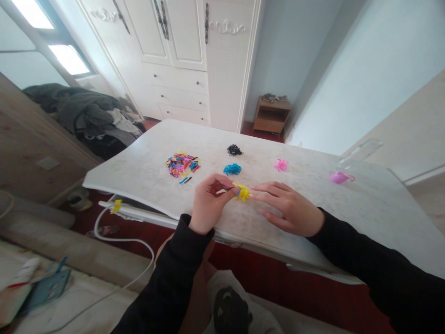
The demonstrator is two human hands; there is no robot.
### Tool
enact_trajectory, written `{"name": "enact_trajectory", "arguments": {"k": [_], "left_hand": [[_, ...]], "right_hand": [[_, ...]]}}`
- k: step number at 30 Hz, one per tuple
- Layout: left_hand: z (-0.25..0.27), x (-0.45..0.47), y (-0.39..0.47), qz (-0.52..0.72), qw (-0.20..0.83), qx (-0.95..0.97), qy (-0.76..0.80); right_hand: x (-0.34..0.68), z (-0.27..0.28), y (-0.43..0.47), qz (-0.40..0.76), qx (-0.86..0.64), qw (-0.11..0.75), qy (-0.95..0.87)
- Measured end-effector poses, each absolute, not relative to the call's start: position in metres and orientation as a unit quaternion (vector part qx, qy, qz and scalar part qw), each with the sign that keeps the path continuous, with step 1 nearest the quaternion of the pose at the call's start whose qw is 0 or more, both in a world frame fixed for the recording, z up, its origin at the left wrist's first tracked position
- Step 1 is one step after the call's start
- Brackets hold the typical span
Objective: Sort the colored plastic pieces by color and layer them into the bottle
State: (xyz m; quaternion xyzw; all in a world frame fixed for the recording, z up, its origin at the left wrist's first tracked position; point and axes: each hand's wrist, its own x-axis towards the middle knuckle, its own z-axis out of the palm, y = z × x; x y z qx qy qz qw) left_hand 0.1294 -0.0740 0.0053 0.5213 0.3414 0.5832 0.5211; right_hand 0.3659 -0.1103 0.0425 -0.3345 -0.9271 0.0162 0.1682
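My left hand (212, 199) is closed in a pinch above the near part of the table, with small elastic bands (238, 190), one blue and one dark, showing at the fingertips. Just beyond them lies a yellow pile of bands (244, 193), partly hidden by the fingers. My right hand (287, 206) is open, its fingers stretched toward the yellow pile's right side. A blue pile (232, 169) and a black pile (234, 150) lie farther back. To the right is a pink pile (280, 165). Mixed colours form a larger pile (181, 164) on the left.
The white table (323, 185) also bears a pink-purple object (340, 177) and a clear container (361, 153) at the right. A white cable (146, 243) hangs off the left front edge. Behind stand a white wardrobe (181, 83) and a small wooden cabinet (271, 116).
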Motion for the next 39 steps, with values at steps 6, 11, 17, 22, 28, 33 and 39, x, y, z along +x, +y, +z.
{"name": "enact_trajectory", "arguments": {"k": [6,11,17,22,28,33,39], "left_hand": [[0.010,0.130,-0.078,0.552,0.556,0.531,0.322],[0.010,0.130,-0.079,0.534,0.574,0.541,0.304],[0.008,0.131,-0.083,0.528,0.584,0.553,0.273],[0.009,0.132,-0.087,0.487,0.589,0.581,0.279],[0.007,0.133,-0.089,0.449,0.585,0.615,0.278],[0.016,0.127,-0.082,0.465,0.554,0.619,0.306],[0.051,0.118,-0.029,0.484,0.414,0.684,0.357]], "right_hand": [[0.363,0.045,-0.115,0.024,-0.295,0.195,-0.935],[0.363,0.045,-0.116,0.022,-0.280,0.212,-0.936],[0.362,0.049,-0.117,0.038,-0.260,0.213,-0.941],[0.359,0.050,-0.118,0.051,-0.234,0.210,-0.948],[0.357,0.050,-0.120,0.091,-0.212,0.235,-0.944],[0.358,0.052,-0.123,0.038,-0.277,0.332,-0.901],[0.360,0.052,-0.118,0.012,-0.327,0.352,-0.877]]}}
